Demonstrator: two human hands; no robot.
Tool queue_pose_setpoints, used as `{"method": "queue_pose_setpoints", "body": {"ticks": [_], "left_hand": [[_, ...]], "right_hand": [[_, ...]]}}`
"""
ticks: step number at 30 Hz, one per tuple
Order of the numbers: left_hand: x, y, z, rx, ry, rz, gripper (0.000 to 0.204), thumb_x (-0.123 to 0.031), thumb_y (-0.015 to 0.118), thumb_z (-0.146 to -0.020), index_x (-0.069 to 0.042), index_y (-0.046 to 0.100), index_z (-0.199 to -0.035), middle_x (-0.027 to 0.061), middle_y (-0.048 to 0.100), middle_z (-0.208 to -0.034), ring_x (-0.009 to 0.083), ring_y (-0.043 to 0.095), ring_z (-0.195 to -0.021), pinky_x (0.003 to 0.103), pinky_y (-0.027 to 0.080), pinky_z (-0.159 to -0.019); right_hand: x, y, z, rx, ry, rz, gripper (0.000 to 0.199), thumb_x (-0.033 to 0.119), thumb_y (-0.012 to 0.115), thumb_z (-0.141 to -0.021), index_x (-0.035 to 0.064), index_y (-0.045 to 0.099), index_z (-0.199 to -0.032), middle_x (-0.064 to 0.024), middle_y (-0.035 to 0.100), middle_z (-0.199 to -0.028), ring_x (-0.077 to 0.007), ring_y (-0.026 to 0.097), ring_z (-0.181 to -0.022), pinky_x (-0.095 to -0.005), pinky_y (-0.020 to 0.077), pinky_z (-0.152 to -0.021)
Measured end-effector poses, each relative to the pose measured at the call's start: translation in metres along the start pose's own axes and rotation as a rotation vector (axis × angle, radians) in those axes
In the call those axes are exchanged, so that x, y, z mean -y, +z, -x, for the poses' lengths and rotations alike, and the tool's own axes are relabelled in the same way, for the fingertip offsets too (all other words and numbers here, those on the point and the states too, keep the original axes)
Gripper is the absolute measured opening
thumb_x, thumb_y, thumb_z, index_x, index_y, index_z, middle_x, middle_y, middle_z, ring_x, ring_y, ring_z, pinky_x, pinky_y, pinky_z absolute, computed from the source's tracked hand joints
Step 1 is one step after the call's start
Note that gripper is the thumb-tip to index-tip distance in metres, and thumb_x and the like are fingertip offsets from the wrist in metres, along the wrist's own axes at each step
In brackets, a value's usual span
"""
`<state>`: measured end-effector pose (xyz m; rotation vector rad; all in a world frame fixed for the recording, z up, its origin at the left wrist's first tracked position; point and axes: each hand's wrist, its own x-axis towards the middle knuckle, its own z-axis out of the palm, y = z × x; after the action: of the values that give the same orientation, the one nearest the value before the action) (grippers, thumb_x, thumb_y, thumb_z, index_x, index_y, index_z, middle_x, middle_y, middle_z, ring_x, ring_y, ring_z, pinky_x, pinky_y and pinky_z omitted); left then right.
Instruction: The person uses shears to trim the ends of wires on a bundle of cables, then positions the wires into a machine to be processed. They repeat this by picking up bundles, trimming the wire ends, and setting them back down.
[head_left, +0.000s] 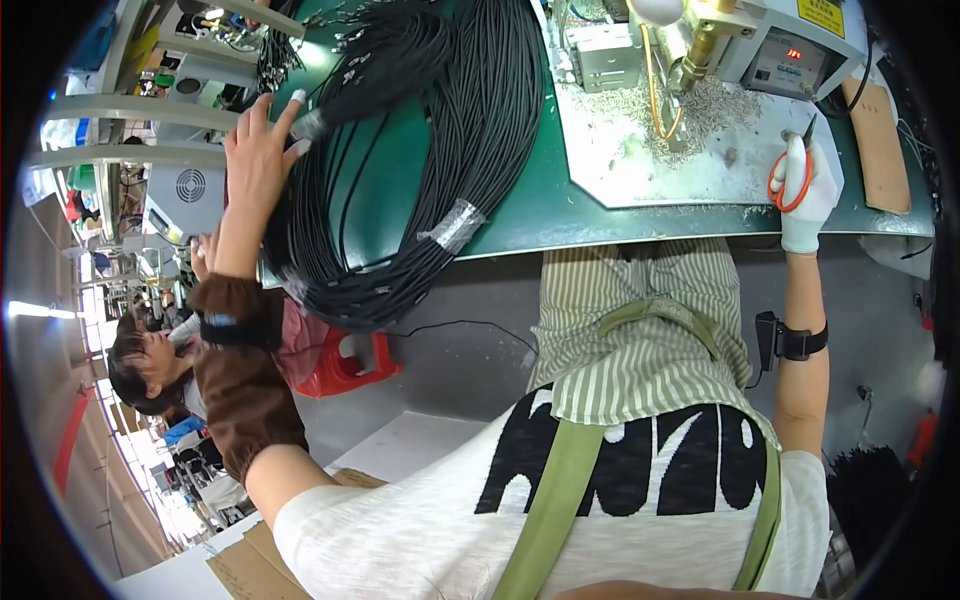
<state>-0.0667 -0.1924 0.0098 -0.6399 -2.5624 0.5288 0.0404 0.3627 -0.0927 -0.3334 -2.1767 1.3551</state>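
Note:
My left hand (256,160) is at the left edge of a big coil of thin black cables (490,110). Its fingers are spread, with white covers on some tips, and index finger and thumb lie beside a taped spot (308,126) on the bundle. No cable is visibly gripped. Clear tape (458,227) also binds the coil at its lower right. On the right, my right hand (818,190) wears a white glove and rests at the metal plate's edge. It is closed on scissors (791,190) with orange-red handles, whose dark blades point away from me.
A metal plate (620,170) strewn with small metal scraps carries a bench machine (690,60). Behind it stands a control box (790,60) with a lit display. Cardboard (880,150) lies at far right. Pale rails (150,108) flank the left; a person (150,365) sits near a red stool (350,370).

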Motion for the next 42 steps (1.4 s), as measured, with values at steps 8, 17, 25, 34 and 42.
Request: {"method": "queue_pose_setpoints", "body": {"ticks": [8, 17, 25, 34, 42], "left_hand": [[-0.141, -0.034, 0.049, 0.464, 0.076, 0.568, 0.056, -0.029, 0.077, -0.068, 0.001, 0.048, -0.106, 0.0200, 0.053, -0.101, 0.0365, 0.058, -0.090, 0.040, 0.051, -0.073], [-0.054, 0.007, 0.030, 0.983, -0.127, 1.348, 0.068, -0.026, 0.073, -0.074, 0.006, 0.042, -0.124, 0.0160, 0.056, -0.114, 0.0288, 0.060, -0.099, 0.037, 0.049, -0.083], [-0.130, 0.065, -0.020, 1.244, -0.417, 2.421, 0.062, -0.047, 0.054, -0.091, 0.004, 0.049, -0.126, 0.0191, 0.059, -0.118, 0.0279, 0.061, -0.104, 0.040, 0.048, -0.093], [-0.157, 0.164, -0.143, 0.432, -1.089, 2.068, 0.036, -0.010, 0.057, -0.087, 0.005, 0.052, -0.119, 0.0124, 0.064, -0.107, 0.0278, 0.063, -0.095, 0.037, 0.051, -0.084], [-0.140, 0.127, -0.129, -0.065, -0.855, 2.639, 0.017, -0.013, 0.055, -0.090, -0.004, 0.057, -0.103, 0.0022, 0.057, -0.080, 0.0144, 0.053, -0.061, 0.026, 0.045, -0.059]], "right_hand": [[-0.002, 0.007, 0.006, 0.048, -0.030, -0.077, 0.025, 0.021, 0.053, -0.096, -0.0009, 0.061, -0.104, 0.0011, 0.050, -0.060, -0.0045, 0.046, -0.048, -0.0196, 0.0351, -0.043], [0.000, 0.024, 0.021, 0.002, -0.019, -0.137, 0.024, 0.021, 0.052, -0.096, -0.0003, 0.061, -0.099, 0.0013, 0.049, -0.056, -0.0048, 0.045, -0.046, -0.0203, 0.0344, -0.044], [-0.004, 0.038, 0.025, 0.025, -0.014, -0.135, 0.021, 0.019, 0.054, -0.095, -0.0002, 0.059, -0.103, 0.0021, 0.048, -0.058, -0.0035, 0.045, -0.048, -0.0192, 0.0353, -0.045], [-0.007, 0.048, 0.026, -0.004, -0.260, 0.039, 0.017, 0.012, 0.059, -0.089, 0.0013, 0.061, -0.102, -0.0014, 0.051, -0.060, -0.0056, 0.049, -0.049, -0.0211, 0.0393, -0.046], [0.084, 0.116, 0.078, 0.453, -0.928, -0.039, 0.024, 0.015, 0.067, -0.072, 0.0054, 0.066, -0.093, -0.0114, 0.061, -0.084, -0.0228, 0.061, -0.071, -0.0359, 0.0497, -0.062]]}}
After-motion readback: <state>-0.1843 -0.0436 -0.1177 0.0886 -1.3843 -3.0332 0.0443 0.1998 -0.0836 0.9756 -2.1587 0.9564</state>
